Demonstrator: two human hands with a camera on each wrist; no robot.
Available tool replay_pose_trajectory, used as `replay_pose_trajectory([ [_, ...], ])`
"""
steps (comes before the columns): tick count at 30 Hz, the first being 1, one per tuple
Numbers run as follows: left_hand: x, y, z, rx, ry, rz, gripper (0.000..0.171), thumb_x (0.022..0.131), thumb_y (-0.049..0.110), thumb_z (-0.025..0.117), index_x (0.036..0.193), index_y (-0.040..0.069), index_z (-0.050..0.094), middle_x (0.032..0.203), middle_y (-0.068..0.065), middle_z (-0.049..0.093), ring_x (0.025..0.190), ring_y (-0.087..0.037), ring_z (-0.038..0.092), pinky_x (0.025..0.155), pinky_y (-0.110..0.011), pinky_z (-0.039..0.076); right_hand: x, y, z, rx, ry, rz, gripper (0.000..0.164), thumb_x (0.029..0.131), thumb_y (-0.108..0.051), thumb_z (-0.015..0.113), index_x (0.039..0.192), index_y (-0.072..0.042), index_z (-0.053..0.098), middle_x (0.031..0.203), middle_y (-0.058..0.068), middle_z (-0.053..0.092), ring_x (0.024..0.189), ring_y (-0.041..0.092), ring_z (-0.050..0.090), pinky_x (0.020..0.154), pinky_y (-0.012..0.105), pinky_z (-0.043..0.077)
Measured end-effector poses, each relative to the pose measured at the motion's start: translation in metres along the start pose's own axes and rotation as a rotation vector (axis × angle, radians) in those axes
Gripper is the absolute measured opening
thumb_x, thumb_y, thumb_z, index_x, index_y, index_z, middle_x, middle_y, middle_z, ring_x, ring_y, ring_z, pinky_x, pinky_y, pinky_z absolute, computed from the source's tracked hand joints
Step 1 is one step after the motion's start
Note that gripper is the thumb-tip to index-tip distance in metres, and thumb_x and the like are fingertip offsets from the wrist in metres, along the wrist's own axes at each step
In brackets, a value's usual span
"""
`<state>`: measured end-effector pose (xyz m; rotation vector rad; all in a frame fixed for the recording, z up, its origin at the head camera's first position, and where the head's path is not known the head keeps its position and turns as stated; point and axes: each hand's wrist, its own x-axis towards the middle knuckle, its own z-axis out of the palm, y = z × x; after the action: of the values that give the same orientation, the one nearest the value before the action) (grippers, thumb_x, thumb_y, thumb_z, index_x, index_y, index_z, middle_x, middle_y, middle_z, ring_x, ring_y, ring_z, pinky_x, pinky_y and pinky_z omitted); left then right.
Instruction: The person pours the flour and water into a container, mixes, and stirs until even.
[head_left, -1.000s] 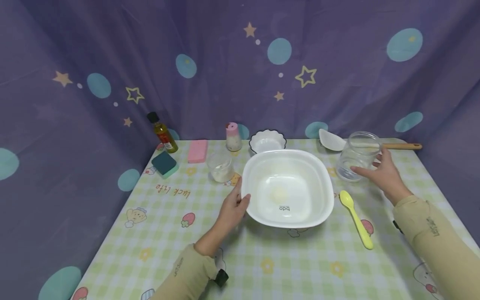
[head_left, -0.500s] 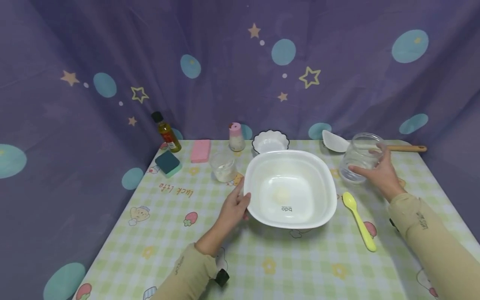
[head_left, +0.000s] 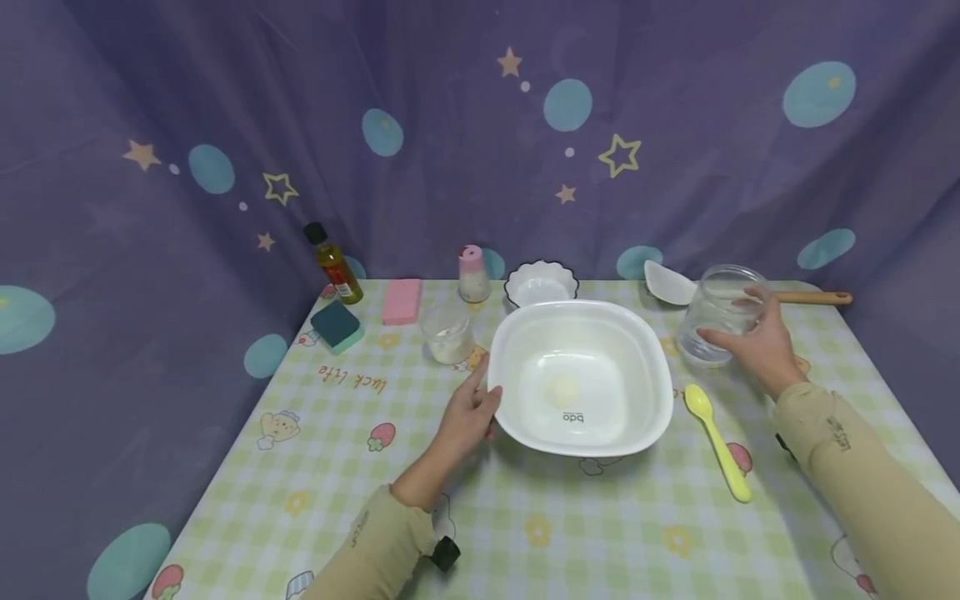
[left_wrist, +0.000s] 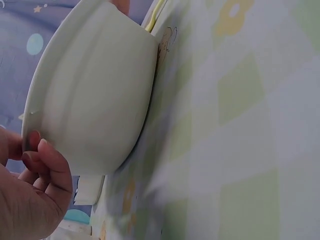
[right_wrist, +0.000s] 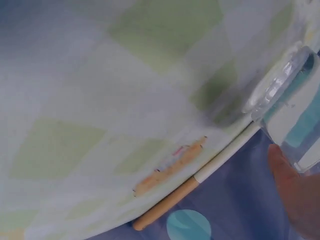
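With twelve o'clock toward the curtain (head_left: 450, 183), I see the left hand (head_left: 467, 412) pinching the white basin (head_left: 581, 447) by its rim at nine. Over at the basin's two o'clock, the right hand (head_left: 761, 346) has its grip round a clear wide-mouthed jar (head_left: 703, 323). A yellow spoon (head_left: 721, 446) lies at four, a scalloped white dish (head_left: 542, 288) sits at eleven, and a clear cup (head_left: 447, 340) of something white stands at ten, all apart from the hands.
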<state>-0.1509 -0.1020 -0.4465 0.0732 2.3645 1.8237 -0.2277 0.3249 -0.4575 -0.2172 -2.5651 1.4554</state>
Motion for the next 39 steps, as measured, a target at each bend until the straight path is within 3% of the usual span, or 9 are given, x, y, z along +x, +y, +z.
replay_pose_trajectory([
  [6,-0.001,-0.001,0.0,-0.007,0.011,-0.009,0.064,0.1,0.014,0.052,0.156,0.019,0.022,0.062,-0.004,0.056,0.045,-0.014,0.046,0.045,-0.024,0.042,-0.005,-0.011,-0.006,-0.042,0.04,-0.09,0.097,0.079,-0.04,0.08,0.151,-0.023,0.018,0.141,0.017,0.039,0.113,0.035,0.039,0.084,0.046,0.035],
  [9,-0.001,-0.002,0.0,-0.013,0.018,-0.009,0.064,0.1,0.014,0.052,0.156,0.019,0.022,0.061,-0.004,0.055,0.045,-0.014,0.046,0.045,-0.024,0.042,-0.008,-0.02,-0.01,-0.075,0.057,-0.149,0.095,0.078,-0.036,0.082,0.15,-0.02,0.022,0.138,0.017,0.042,0.108,0.034,0.041,0.08,0.042,0.034],
  [17,-0.001,-0.002,0.001,-0.02,0.017,-0.002,0.063,0.101,0.013,0.051,0.156,0.017,0.023,0.065,-0.023,0.054,0.041,-0.012,0.043,0.042,-0.024,0.039,-0.019,-0.044,-0.021,-0.114,0.065,-0.262,0.102,0.071,-0.022,0.088,0.15,-0.009,0.024,0.136,0.022,0.041,0.117,0.044,0.041,0.092,0.059,0.032],
  [24,-0.001,-0.003,0.001,-0.014,0.016,-0.009,0.063,0.1,0.013,0.052,0.156,0.017,0.023,0.068,-0.03,0.053,0.04,-0.012,0.041,0.042,-0.024,0.038,-0.028,-0.058,-0.026,-0.253,0.08,-0.322,0.107,0.067,-0.022,0.089,0.151,-0.009,0.024,0.132,0.03,0.045,0.107,0.052,0.046,0.081,0.067,0.034],
  [31,0.001,-0.004,0.0,-0.021,0.005,-0.004,0.063,0.1,0.015,0.052,0.156,0.016,0.023,0.06,-0.013,0.052,0.04,-0.012,0.041,0.041,-0.025,0.038,-0.036,-0.079,-0.021,-0.39,0.086,-0.458,0.094,0.067,-0.022,0.087,0.144,-0.006,0.036,0.115,0.027,0.057,0.088,0.047,0.058,0.061,0.061,0.042],
  [39,0.001,-0.002,0.001,-0.032,-0.001,-0.008,0.063,0.101,0.014,0.052,0.156,0.017,0.023,0.062,-0.02,0.051,0.04,-0.011,0.04,0.041,-0.023,0.036,-0.041,-0.096,-0.009,-0.482,0.045,-0.598,0.078,0.063,-0.018,0.086,0.132,-0.009,0.05,0.113,0.016,0.06,0.093,0.04,0.059,0.063,0.058,0.047],
])
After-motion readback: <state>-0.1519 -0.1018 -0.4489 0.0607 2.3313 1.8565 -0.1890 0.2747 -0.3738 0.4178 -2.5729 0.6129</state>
